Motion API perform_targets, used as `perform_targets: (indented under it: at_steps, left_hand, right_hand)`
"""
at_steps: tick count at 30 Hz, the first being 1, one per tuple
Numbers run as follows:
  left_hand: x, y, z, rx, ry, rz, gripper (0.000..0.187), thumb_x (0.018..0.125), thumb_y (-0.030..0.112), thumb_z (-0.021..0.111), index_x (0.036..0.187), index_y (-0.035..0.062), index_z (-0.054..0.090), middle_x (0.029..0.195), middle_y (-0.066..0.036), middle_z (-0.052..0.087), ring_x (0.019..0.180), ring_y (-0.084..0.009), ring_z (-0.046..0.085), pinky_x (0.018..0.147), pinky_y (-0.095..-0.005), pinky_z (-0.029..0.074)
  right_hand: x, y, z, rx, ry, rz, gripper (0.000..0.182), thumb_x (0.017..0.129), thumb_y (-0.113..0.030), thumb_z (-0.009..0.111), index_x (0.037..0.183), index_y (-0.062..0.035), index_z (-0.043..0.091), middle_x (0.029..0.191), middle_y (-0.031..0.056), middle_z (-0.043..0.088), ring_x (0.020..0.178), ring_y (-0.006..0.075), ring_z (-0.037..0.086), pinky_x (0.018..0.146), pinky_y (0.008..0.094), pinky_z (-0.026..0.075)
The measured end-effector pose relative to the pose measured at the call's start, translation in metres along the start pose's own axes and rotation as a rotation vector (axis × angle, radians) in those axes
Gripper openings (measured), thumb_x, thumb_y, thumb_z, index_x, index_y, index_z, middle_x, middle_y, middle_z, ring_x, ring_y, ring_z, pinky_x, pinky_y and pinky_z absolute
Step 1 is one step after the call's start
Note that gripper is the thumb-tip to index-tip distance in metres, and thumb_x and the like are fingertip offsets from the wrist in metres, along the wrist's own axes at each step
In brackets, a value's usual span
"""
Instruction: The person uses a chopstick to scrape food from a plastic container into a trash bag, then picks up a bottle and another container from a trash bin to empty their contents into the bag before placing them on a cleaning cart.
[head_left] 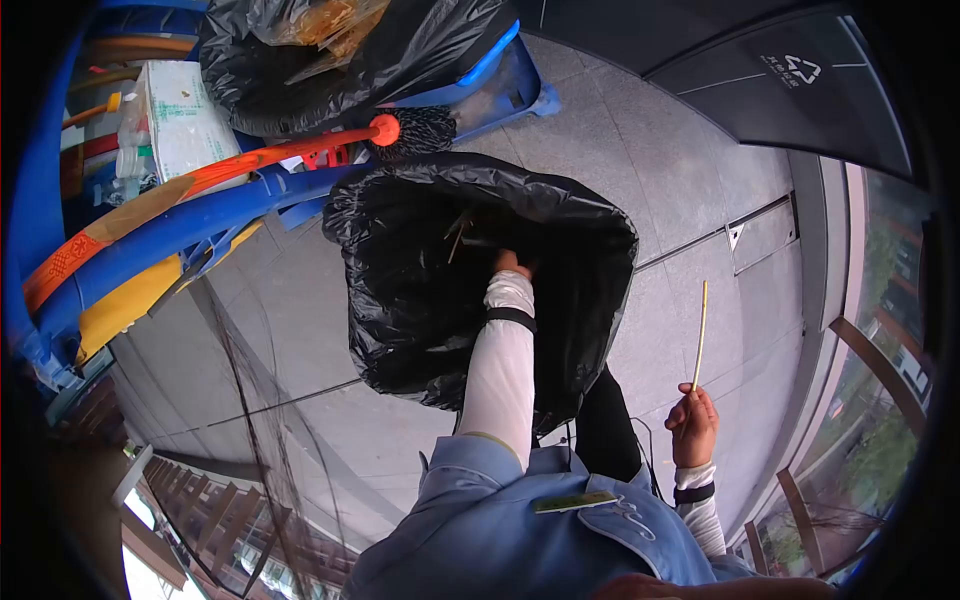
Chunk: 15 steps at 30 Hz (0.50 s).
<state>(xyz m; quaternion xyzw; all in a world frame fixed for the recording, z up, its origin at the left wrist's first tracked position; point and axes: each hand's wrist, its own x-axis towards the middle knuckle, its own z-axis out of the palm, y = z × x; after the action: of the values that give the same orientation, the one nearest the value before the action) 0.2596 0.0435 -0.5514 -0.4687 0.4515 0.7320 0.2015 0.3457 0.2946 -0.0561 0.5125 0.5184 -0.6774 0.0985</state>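
My left hand [512, 264] reaches down into a bin lined with a black garbage bag [400, 310]. Its fingers are hidden in the dark of the bag, close by a few thin yellowish sticks [459, 236] lying inside. Off to the right, over the paving, my right hand [692, 425] is closed around the lower end of a thin, pale yellow stick [702, 330], which points upward and curves slightly.
A blue cart [160, 225] at the left carries a white box [183, 125], bottles and an orange-handled brush [415, 132]. Beyond the bag is a second black bag [260, 85] with clear plastic waste on top. Dark recycling-marked panels [790, 75] stand at the upper right.
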Motion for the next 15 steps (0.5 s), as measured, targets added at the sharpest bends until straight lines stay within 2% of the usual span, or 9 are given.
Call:
perform_targets:
  at_steps: [1,2,4,6,15]
  left_hand:
    - [0.051,-0.048,-0.029,0.201,-0.017,0.189,0.028,0.084,0.019,0.046,0.109,0.0106,0.054,0.113,-0.014,0.052,0.105,-0.0319,0.049,0.089,-0.0534,0.04]
    - [0.077,-0.068,-0.036,0.227,0.034,0.202,0.029,0.083,0.023,0.049,0.109,0.0123,0.056,0.115,-0.014,0.053,0.105,-0.0303,0.05,0.087,-0.0503,0.042]
    - [0.06,-0.051,-0.023,0.119,0.149,0.026,0.031,0.083,0.025,0.049,0.11,0.012,0.055,0.115,-0.013,0.052,0.106,-0.0303,0.049,0.087,-0.0498,0.041]
    - [0.04,-0.034,-0.008,-0.012,0.197,-0.061,0.033,0.082,0.026,0.048,0.111,0.0117,0.054,0.116,-0.013,0.052,0.106,-0.0304,0.049,0.088,-0.0492,0.041]
    - [0.048,-0.054,-0.003,-0.293,0.26,-0.163,0.042,0.081,0.035,0.047,0.114,0.0103,0.051,0.118,-0.013,0.05,0.106,-0.0307,0.049,0.09,-0.0468,0.04]
  right_hand:
    - [0.004,0.004,-0.002,0.007,0.023,-0.002,0.023,0.089,-0.02,0.046,0.097,0.0004,0.053,0.056,-0.0001,0.042,0.049,0.0081,0.041,0.047,0.0214,0.036]
    - [0.008,0.008,-0.004,0.016,0.047,-0.004,0.023,0.089,-0.02,0.046,0.097,0.0006,0.053,0.056,-0.0001,0.042,0.049,0.008,0.041,0.047,0.0214,0.036]
    - [0.013,0.015,-0.002,0.015,0.07,-0.001,0.023,0.089,-0.019,0.046,0.097,0.0007,0.053,0.056,0.0,0.042,0.049,0.008,0.041,0.047,0.0215,0.036]
    - [0.017,0.021,0.001,0.013,0.097,0.008,0.022,0.089,-0.018,0.045,0.096,0.0009,0.053,0.056,0.0,0.042,0.049,0.0083,0.042,0.046,0.0219,0.036]
    - [0.036,0.042,0.009,-0.016,0.177,0.041,0.022,0.089,-0.018,0.046,0.096,0.0009,0.053,0.055,-0.0001,0.042,0.048,0.0087,0.042,0.045,0.0224,0.037]
